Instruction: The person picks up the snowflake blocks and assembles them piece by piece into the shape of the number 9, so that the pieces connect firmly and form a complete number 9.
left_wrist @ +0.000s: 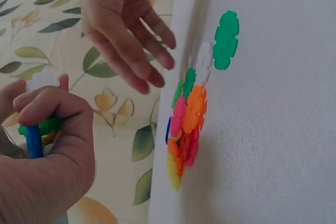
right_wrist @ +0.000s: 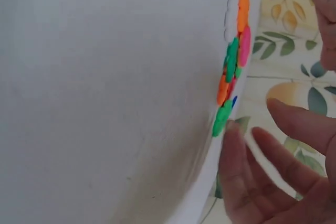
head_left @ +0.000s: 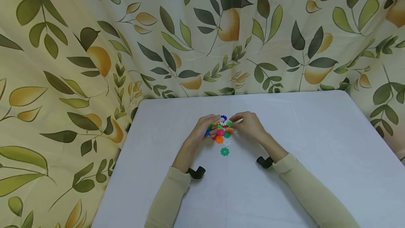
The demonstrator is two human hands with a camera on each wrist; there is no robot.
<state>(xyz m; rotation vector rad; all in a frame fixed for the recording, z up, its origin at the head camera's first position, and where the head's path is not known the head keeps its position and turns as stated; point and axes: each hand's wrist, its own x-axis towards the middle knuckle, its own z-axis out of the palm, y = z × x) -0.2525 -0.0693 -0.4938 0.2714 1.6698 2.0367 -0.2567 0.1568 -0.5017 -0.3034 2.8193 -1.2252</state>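
My left hand (head_left: 202, 127) pinches a few notched plastic discs fitted together. In the left wrist view these are a blue disc (left_wrist: 34, 141) seen edge-on, a green disc (left_wrist: 51, 125) and a white disc (left_wrist: 43, 80) at the top; the fingers hide part of them. My right hand (head_left: 250, 126) hovers at the right side of the disc pile, its fingers loosely bent and apart with nothing between them. Its fingertips come right up to a light green disc (right_wrist: 222, 118). The pile between the hands mixes pink (head_left: 220, 132), orange (head_left: 219, 139), white, red and green discs.
A single green disc (head_left: 225, 151) lies at the near end of the pile, with a white disc (head_left: 226, 141) just beyond it. All rest on a white-covered table (head_left: 152, 143). A leaf-patterned curtain (head_left: 202, 38) hangs along the table's far and left sides.
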